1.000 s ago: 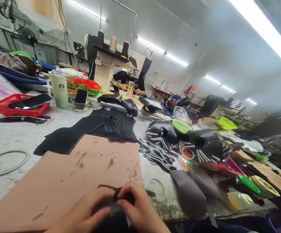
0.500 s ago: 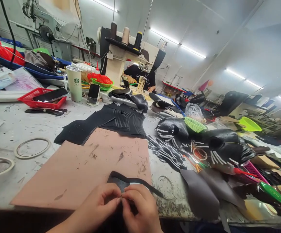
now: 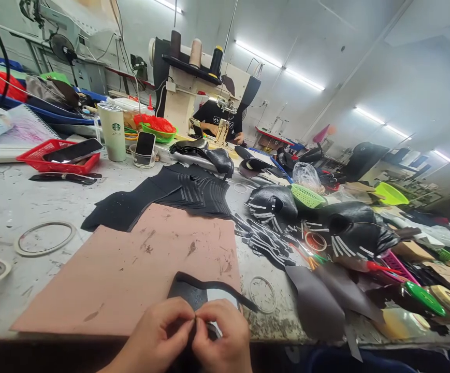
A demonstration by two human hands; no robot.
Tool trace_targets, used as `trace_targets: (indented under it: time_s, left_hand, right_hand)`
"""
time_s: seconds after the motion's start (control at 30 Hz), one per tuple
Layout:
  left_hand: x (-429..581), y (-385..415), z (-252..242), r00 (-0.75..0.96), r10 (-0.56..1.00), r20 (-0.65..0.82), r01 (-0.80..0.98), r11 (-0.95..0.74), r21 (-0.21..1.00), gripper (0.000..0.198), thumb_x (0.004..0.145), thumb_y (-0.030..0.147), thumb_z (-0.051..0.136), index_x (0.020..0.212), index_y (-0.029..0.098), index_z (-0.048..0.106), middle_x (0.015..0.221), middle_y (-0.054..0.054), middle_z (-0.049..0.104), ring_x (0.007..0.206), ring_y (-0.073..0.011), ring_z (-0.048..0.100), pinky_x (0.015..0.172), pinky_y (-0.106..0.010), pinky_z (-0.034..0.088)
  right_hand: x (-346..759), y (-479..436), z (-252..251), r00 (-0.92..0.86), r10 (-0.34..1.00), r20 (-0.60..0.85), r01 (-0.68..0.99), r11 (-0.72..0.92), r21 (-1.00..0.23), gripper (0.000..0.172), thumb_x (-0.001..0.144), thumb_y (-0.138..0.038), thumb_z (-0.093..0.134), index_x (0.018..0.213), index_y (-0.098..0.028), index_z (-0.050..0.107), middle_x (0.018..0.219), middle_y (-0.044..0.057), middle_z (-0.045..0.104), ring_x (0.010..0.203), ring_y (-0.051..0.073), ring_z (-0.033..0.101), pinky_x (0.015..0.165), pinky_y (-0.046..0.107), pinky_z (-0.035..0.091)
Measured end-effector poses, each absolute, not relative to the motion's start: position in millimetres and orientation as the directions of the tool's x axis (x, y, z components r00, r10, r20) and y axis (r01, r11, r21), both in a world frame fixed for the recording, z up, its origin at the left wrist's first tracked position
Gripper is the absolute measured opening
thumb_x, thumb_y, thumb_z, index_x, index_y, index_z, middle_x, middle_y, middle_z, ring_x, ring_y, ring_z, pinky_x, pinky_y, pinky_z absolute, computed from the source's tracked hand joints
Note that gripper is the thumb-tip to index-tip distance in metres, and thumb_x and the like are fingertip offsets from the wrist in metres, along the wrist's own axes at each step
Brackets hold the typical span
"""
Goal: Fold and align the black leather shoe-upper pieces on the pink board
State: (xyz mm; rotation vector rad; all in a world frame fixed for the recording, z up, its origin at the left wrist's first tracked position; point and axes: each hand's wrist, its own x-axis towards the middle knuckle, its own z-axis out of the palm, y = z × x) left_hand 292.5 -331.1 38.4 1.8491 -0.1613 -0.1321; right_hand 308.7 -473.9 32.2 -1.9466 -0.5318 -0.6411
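Note:
My left hand (image 3: 158,334) and my right hand (image 3: 220,342) meet at the near edge of the table, fingertips pinched together over a black leather piece (image 3: 193,292). A thin black strap (image 3: 225,290) runs from that piece to the right. What the fingertips pinch is too small to name. The piece lies on the near end of a brown cutting mat (image 3: 139,264). Beyond the mat is a spread stack of black cut pieces (image 3: 170,197).
Tape rings (image 3: 44,237) lie at the left. A red basket (image 3: 56,158), a white cup (image 3: 112,132) and a phone (image 3: 145,145) stand at the back left. Black shoe uppers (image 3: 349,233), green baskets (image 3: 306,196) and tools crowd the right. Another person sits at a sewing machine (image 3: 193,88).
The view shifted right then slightly left. My hands went from pressing the black piece to pinching their fingertips together, and the piece with its strap now lies more exposed on the mat.

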Motion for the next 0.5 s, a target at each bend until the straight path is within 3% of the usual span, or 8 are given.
trace_targets:
  time_s: [0.07,0.13,0.2,0.3,0.33,0.4,0.43,0.5]
  left_hand:
    - [292.5,-333.0,37.1,0.986,-0.161,-0.034,0.002,-0.195,0.981,0.027,0.077,0.038,0.048,0.065,0.017,0.06,0.068,-0.003,0.06,0.067,-0.0153,0.055,0.065,-0.025,0.043]
    - [292.6,-335.3,36.5,0.978,-0.17,-0.121,0.108,-0.086,0.99,0.029,0.075,0.043,0.054,0.066,0.016,0.061,0.065,-0.001,0.057,0.064,-0.0139,0.053,0.064,-0.024,0.042]
    - [292.9,-336.9,38.3,0.949,-0.165,-0.268,0.282,0.065,0.957,0.029,0.071,0.045,0.059,0.067,0.016,0.059,0.063,0.001,0.054,0.061,-0.0121,0.05,0.06,-0.022,0.041]
    - [294.1,-333.9,46.7,0.875,-0.07,-0.479,0.474,0.319,0.82,0.031,0.065,0.045,0.065,0.07,0.018,0.05,0.064,0.003,0.055,0.063,-0.0116,0.054,0.057,-0.02,0.043]
    - [294.8,-330.9,50.2,0.852,-0.033,-0.523,0.495,0.377,0.783,0.033,0.063,0.045,0.067,0.07,0.019,0.047,0.066,0.003,0.056,0.065,-0.012,0.055,0.057,-0.019,0.044]
    - [296.4,-322.6,56.3,0.818,0.023,-0.574,0.506,0.445,0.739,0.036,0.059,0.043,0.07,0.07,0.019,0.045,0.068,0.002,0.059,0.068,-0.013,0.058,0.056,-0.019,0.045]
    - [297.1,-318.2,58.4,0.806,0.047,-0.591,0.508,0.459,0.729,0.036,0.057,0.041,0.071,0.07,0.02,0.045,0.069,0.002,0.06,0.068,-0.0132,0.059,0.056,-0.019,0.046]
    - [298.2,-311.9,60.5,0.793,0.08,-0.604,0.504,0.471,0.724,0.033,0.057,0.037,0.07,0.071,0.02,0.046,0.07,0.001,0.061,0.068,-0.0137,0.06,0.055,-0.019,0.047]
  right_hand:
    - [306.9,-472.9,26.0,0.916,0.045,0.4,0.397,-0.256,-0.881,0.012,0.069,-0.015,0.051,0.061,-0.019,0.059,0.06,0.001,0.061,0.057,0.014,0.057,0.056,0.024,0.044]
    - [306.4,-473.4,25.5,0.99,0.066,0.121,0.124,-0.05,-0.991,0.011,0.069,-0.024,0.055,0.06,-0.018,0.059,0.061,0.003,0.061,0.059,0.015,0.058,0.058,0.025,0.047]
    - [307.1,-478.9,29.5,0.994,0.089,-0.064,-0.081,0.2,-0.976,0.017,0.067,-0.034,0.058,0.059,-0.019,0.054,0.065,0.004,0.062,0.063,0.017,0.059,0.059,0.027,0.05]
    - [307.7,-507.9,35.1,0.989,0.086,-0.117,-0.144,0.485,-0.862,0.03,0.066,-0.043,0.057,0.057,-0.022,0.038,0.052,-0.003,0.05,0.05,0.013,0.054,0.071,0.035,0.053]
    - [307.0,-524.1,35.3,0.991,0.09,-0.101,-0.133,0.496,-0.858,0.033,0.069,-0.046,0.055,0.058,-0.023,0.034,0.045,-0.007,0.04,0.041,0.011,0.047,0.074,0.038,0.053]
    - [303.4,-562.1,33.0,0.974,0.21,-0.079,-0.141,0.303,-0.943,0.034,0.076,-0.052,0.048,0.059,-0.024,0.038,0.037,-0.01,0.027,0.03,0.009,0.036,0.071,0.038,0.054]
    - [300.5,-580.7,31.2,0.939,0.327,-0.104,-0.14,0.09,-0.986,0.034,0.077,-0.054,0.047,0.06,-0.025,0.044,0.037,-0.008,0.033,0.03,0.011,0.041,0.062,0.035,0.054]
    - [292.9,-608.3,28.4,0.835,0.502,-0.224,-0.106,-0.253,-0.962,0.026,0.073,-0.05,0.059,0.063,-0.026,0.057,0.047,-0.001,0.053,0.043,0.017,0.058,0.051,0.029,0.052]
